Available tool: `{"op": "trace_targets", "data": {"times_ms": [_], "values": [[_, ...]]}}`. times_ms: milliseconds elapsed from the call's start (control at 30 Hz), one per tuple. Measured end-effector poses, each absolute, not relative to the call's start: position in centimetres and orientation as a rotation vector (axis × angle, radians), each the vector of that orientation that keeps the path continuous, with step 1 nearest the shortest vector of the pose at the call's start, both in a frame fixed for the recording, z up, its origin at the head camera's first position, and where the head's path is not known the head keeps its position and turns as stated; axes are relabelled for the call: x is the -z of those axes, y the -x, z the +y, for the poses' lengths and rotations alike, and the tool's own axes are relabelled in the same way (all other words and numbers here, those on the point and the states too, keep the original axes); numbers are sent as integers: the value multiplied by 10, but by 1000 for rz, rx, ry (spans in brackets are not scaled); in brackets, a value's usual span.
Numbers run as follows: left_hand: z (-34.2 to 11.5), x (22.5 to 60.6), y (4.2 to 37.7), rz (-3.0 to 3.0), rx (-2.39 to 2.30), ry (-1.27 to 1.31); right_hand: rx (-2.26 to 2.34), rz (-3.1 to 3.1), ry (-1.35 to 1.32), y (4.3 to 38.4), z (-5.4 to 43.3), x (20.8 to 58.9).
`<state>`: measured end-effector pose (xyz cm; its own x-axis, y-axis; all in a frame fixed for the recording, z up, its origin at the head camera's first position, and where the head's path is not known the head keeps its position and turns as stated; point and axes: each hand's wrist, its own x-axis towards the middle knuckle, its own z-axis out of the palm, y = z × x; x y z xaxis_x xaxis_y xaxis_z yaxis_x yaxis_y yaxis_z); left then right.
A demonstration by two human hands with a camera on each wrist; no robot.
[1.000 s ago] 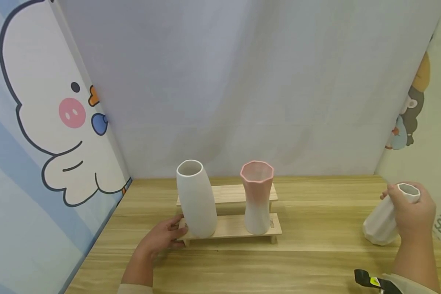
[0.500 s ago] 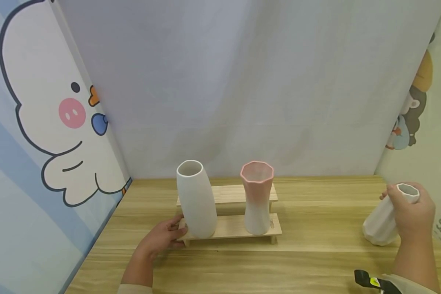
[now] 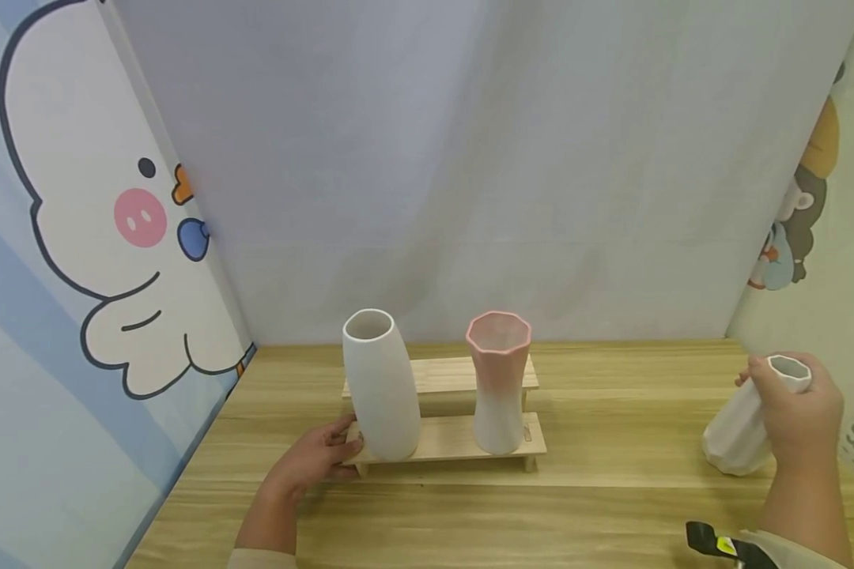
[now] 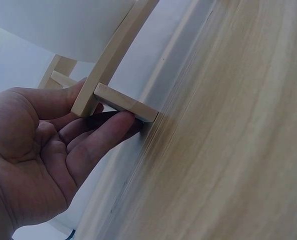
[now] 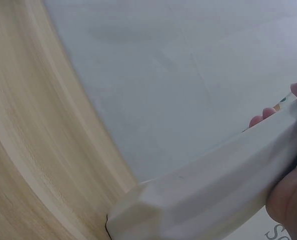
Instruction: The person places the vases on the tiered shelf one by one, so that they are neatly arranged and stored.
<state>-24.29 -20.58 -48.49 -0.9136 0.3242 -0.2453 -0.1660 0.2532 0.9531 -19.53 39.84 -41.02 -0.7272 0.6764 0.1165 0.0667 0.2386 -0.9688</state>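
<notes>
Tipping of the white vase and pink vase could be caused by tugging the wooden stand, pinched at its left end by the left hand. The faceted vase, gripped by the right hand on the right of the bench, is pointed mouth-up along its long axis; any lean cannot be judged.

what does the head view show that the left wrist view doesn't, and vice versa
Only the head view: the pink-rimmed vase, and the right hand gripping a faceted white vase.
Only the left wrist view: the palm of the left hand.
Both: that hand gripping the wooden stand, the smooth white vase, and the table.
</notes>
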Motion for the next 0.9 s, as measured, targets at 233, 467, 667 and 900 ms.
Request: {"op": "trace_targets", "data": {"times_ms": [233,467,667,900], "values": [[-206,485,243,2134,-1713,-152,-1530,-1967,674,196,400,411],[-206,484,243,2126,-1718,-160,-1505,-1945,712,195,394,405],[-206,484,243,2132,-1714,-157,-1537,-1894,679,194,391,400],[-205,484,243,2133,-1714,-153,-1578,-1829,644,196,385,397]]}}
